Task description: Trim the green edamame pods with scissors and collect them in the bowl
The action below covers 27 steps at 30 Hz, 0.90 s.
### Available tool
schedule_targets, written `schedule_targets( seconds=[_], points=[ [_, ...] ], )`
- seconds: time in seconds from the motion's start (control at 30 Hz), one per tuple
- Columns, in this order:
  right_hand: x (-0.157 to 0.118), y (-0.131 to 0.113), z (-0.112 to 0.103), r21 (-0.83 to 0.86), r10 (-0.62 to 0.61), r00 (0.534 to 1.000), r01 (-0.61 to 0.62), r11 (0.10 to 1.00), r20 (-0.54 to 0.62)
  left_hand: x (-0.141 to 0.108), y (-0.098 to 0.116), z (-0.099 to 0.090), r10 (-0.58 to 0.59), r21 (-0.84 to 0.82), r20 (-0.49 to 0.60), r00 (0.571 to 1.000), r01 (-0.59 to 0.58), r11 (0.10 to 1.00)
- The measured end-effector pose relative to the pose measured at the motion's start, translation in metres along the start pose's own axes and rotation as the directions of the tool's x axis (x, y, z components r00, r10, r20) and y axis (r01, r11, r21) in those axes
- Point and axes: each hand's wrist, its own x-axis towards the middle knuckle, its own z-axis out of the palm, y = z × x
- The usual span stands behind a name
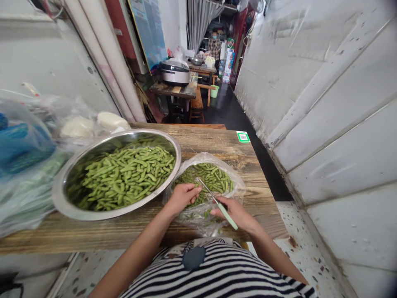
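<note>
My left hand rests curled over a clear plastic bag, and whatever its fingers hold is hidden. My right hand grips a small knife with a pale green handle. Its thin steel blade points up and left, its tip close to my left fingers. Green edamame pods fill the open bag. More pods lie heaped in a large stainless steel bowl, just left of my left hand.
Both stand on a worn wooden table, with a green QR sticker near its far edge. Plastic bags crowd the left side, and a white-painted wall runs along the right. Far back, a person stands beyond a rice cooker.
</note>
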Motion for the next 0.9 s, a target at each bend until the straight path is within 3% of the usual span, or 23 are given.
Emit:
schedule_targets(
  seconds=[0.43, 0.6, 0.67, 0.77, 0.83, 0.9],
  points=[
    [0.001, 0.005, -0.001, -0.107, 0.018, 1.000, -0.018, 0.994, -0.006, -0.002, 0.004, -0.001, -0.052, -0.056, 0.171, 0.984, 0.063, 0.996],
    [0.002, 0.015, -0.011, 0.000, 0.076, 0.979, -0.077, 0.997, -0.187, 0.003, 0.008, -0.003, -0.055, -0.248, 0.098, 0.994, 0.078, 0.965],
    [0.001, 0.019, -0.016, 0.006, 0.085, 0.972, -0.086, 0.996, -0.220, 0.008, 0.008, -0.003, -0.035, -0.246, 0.033, 0.999, 0.042, 0.968],
    [-0.003, 0.022, -0.019, 0.012, 0.089, 0.971, -0.089, 0.996, -0.224, 0.020, 0.003, 0.003, 0.084, 0.112, -0.039, 0.996, -0.079, 0.991],
    [-0.005, 0.023, -0.017, 0.012, 0.101, 0.972, -0.101, 0.995, -0.210, 0.027, 0.000, 0.010, 0.180, 0.433, 0.012, 0.984, -0.167, 0.886],
    [-0.006, 0.024, -0.015, 0.009, 0.113, 0.974, -0.113, 0.994, -0.196, 0.034, -0.002, 0.017, 0.203, 0.644, 0.095, 0.975, -0.215, 0.734]
  ],
)
